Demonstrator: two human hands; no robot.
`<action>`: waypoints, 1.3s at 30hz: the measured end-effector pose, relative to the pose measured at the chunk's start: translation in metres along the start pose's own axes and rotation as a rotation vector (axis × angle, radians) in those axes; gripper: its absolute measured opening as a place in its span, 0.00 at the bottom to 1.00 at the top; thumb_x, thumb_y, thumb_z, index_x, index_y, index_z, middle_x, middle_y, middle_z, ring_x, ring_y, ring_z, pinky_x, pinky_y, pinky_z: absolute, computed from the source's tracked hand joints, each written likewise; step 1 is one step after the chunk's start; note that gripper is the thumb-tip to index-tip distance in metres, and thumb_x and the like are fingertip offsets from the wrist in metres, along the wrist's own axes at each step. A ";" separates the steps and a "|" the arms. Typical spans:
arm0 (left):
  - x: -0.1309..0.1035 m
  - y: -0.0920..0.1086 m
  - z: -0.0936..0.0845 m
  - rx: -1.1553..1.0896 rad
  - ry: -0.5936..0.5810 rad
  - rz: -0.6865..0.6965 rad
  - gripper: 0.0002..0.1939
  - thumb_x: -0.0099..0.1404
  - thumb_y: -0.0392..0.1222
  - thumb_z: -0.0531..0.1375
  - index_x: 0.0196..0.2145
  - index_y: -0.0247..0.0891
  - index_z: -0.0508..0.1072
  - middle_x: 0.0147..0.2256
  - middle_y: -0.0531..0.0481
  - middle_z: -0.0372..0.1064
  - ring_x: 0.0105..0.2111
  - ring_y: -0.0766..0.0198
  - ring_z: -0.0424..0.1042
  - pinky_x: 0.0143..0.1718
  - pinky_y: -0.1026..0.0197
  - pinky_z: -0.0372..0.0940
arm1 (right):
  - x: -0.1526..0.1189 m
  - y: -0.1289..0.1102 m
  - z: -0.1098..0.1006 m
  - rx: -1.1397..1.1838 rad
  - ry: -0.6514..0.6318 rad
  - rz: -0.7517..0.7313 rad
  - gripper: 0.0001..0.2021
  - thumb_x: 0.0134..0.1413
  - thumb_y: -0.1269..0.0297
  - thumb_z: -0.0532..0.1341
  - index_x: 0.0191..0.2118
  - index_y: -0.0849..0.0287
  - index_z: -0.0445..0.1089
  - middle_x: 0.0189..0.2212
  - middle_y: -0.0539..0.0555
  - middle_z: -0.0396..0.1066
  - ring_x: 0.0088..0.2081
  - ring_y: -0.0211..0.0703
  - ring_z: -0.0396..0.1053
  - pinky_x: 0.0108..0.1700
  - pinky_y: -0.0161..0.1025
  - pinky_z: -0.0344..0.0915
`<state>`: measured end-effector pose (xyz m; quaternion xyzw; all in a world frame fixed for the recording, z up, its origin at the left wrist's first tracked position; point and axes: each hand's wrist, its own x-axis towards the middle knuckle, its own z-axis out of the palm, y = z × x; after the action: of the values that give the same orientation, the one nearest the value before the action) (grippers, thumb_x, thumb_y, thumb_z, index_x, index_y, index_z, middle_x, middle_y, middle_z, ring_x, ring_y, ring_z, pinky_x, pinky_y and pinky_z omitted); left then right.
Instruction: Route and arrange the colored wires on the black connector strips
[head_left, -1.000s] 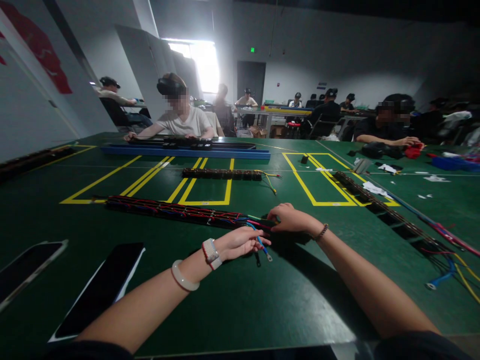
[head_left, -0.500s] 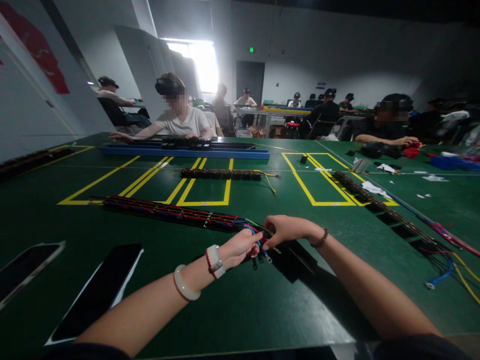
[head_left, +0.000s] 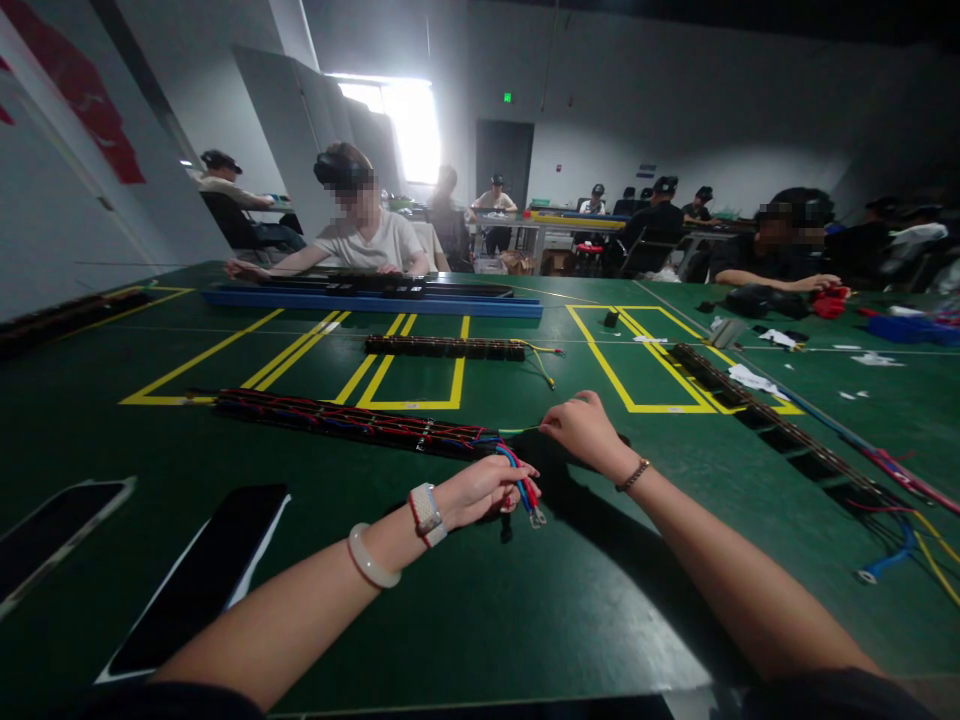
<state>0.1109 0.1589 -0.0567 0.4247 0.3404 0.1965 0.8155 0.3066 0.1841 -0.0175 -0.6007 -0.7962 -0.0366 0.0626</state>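
Observation:
A long black strip packed with red, blue and black wires [head_left: 337,420] lies across the green table [head_left: 480,600] in front of me. At its right end my left hand [head_left: 484,490] pinches a bunch of blue and red wire ends [head_left: 525,492] with metal terminals, bent down toward me. My right hand [head_left: 581,430] is just beyond, fingers closed on a thin green-yellow wire [head_left: 525,431] pulled out from the strip's end.
Two dark phones [head_left: 202,575] [head_left: 52,530] lie at my near left. A second black strip [head_left: 442,347] sits inside yellow floor-tape boxes; another [head_left: 757,410] runs along the right with loose wires [head_left: 892,550]. People sit across the table and behind.
My right hand has moved away from my left, up and to the right, drawing out the thin green-yellow wire. My left hand stays on the blue and red wire ends.

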 end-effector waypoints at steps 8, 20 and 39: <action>0.002 -0.001 -0.006 0.052 -0.154 0.011 0.10 0.60 0.41 0.60 0.35 0.29 0.69 0.24 0.52 0.64 0.17 0.77 0.51 0.19 0.68 0.42 | 0.009 0.007 0.026 -0.150 0.059 -0.023 0.16 0.62 0.60 0.53 0.34 0.62 0.75 0.29 0.60 0.72 0.36 0.47 0.66 0.46 0.44 0.50; 0.007 -0.009 -0.007 -0.009 -0.084 0.060 0.09 0.58 0.39 0.61 0.29 0.31 0.64 0.22 0.51 0.63 0.18 0.74 0.59 0.22 0.68 0.53 | -0.019 0.016 0.035 -0.077 0.340 -0.838 0.14 0.63 0.64 0.50 0.49 0.59 0.67 0.42 0.58 0.70 0.40 0.42 0.65 0.51 0.44 0.57; 0.007 -0.010 -0.006 -0.081 0.005 0.070 0.10 0.67 0.41 0.53 0.34 0.29 0.65 0.25 0.46 0.68 0.18 0.75 0.62 0.20 0.71 0.54 | 0.010 -0.020 0.004 0.579 0.100 -0.084 0.24 0.66 0.53 0.40 0.33 0.61 0.67 0.26 0.51 0.67 0.29 0.37 0.64 0.33 0.32 0.56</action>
<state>0.1124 0.1609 -0.0702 0.4027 0.3192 0.2394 0.8238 0.2844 0.1886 -0.0197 -0.5218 -0.7936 0.1601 0.2689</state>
